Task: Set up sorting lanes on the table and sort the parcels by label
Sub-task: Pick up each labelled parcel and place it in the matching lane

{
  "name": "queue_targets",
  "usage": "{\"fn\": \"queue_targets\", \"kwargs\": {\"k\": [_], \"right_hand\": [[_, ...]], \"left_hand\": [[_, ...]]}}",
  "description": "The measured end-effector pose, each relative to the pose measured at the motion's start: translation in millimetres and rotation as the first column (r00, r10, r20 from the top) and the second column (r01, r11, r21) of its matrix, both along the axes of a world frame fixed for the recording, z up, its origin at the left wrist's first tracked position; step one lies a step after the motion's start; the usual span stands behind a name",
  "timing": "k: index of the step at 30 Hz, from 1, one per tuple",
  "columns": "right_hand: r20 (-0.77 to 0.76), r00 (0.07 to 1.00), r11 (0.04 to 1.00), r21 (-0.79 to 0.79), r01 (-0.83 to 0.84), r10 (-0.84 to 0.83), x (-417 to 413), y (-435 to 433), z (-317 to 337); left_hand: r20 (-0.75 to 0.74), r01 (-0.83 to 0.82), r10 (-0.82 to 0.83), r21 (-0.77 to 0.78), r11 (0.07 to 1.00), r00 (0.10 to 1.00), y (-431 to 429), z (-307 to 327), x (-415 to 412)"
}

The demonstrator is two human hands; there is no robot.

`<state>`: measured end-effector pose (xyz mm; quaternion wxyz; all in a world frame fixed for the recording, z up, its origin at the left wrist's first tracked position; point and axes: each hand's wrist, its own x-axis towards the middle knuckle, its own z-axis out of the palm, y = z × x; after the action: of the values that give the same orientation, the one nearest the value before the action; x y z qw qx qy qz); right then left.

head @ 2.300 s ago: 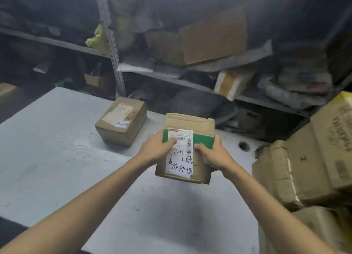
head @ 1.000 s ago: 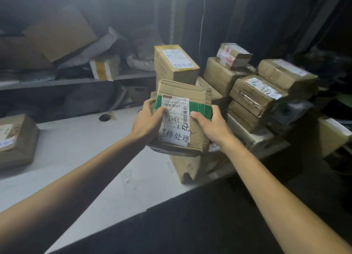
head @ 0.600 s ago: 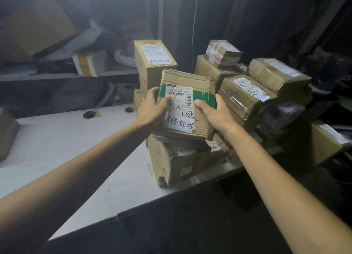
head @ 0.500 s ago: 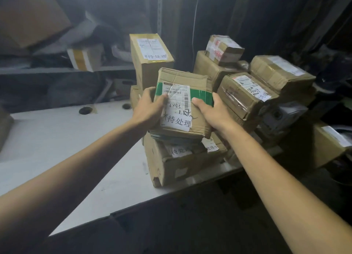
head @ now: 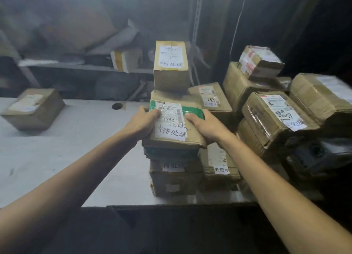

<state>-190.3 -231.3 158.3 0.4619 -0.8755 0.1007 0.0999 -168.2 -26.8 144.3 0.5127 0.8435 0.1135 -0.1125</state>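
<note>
The fingers (head: 154,113) of the left hand (head: 142,120) and the right hand (head: 205,126) grip a brown parcel (head: 192,137) from either side. Both thumbs lie on its top face, across the green tape and the edge of the white label (head: 170,133); the other fingers are hidden behind its sides. The parcel is level, right over a stack of boxes (head: 171,181) at the near edge of the bench (head: 76,149); whether it already rests there is unclear. A tall box (head: 171,65) stands just behind it. To the right a pile of taped boxes (head: 276,120) crowds against the stack. Well apart at the far left sits a lone box (head: 33,109), with a round hole (head: 117,106) in the bench between. Behind runs a dim, cluttered shelf (head: 76,67).
</note>
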Motion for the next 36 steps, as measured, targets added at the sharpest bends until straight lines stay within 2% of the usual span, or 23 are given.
{"fn": "queue_targets", "kwargs": {"k": [4,9,11,13,16,19,22,26,28,36], "right_hand": [[-0.015,0.997,0.997,-0.004,-0.078,0.078,5,-6,1],[-0.019,0.992,0.972,-0.199,-0.123,0.122,4,-4,9],[0.036,0.989,0.939,-0.321,-0.123,0.142,1,-2,14],[0.162,0.967,0.898,-0.426,-0.112,0.197,-1,4,22],[0.298,0.896,0.884,-0.431,-0.181,0.329,0,26,36],[0.317,0.852,0.881,-0.374,-0.291,0.416,4,61,49],[0.328,0.822,0.874,-0.318,-0.368,0.465,9,111,56],[0.431,0.725,0.837,-0.378,-0.396,0.538,22,195,59],[0.450,0.682,0.816,-0.357,-0.454,0.576,29,246,61],[0.299,0.632,0.699,-0.299,-0.650,0.715,53,439,36]], "left_hand": [[-0.018,-0.026,0.027,0.086,0.996,0.999,-7,7,-8],[0.010,-0.049,0.048,0.124,0.991,0.999,-9,11,-18],[0.018,-0.038,0.036,0.158,0.987,0.999,-10,11,-20],[0.040,-0.027,0.020,0.195,0.980,0.999,-10,12,-19],[0.126,-0.037,0.008,0.229,0.973,0.992,-4,20,-19],[0.279,-0.072,-0.002,0.253,0.965,0.960,17,31,-22],[0.375,-0.113,0.008,0.259,0.959,0.927,60,43,-30],[0.391,-0.175,0.054,0.281,0.944,0.919,146,57,-42],[0.390,-0.226,0.097,0.298,0.928,0.916,195,59,-48],[0.314,-0.342,0.239,0.333,0.878,0.919,378,38,-55]]}}
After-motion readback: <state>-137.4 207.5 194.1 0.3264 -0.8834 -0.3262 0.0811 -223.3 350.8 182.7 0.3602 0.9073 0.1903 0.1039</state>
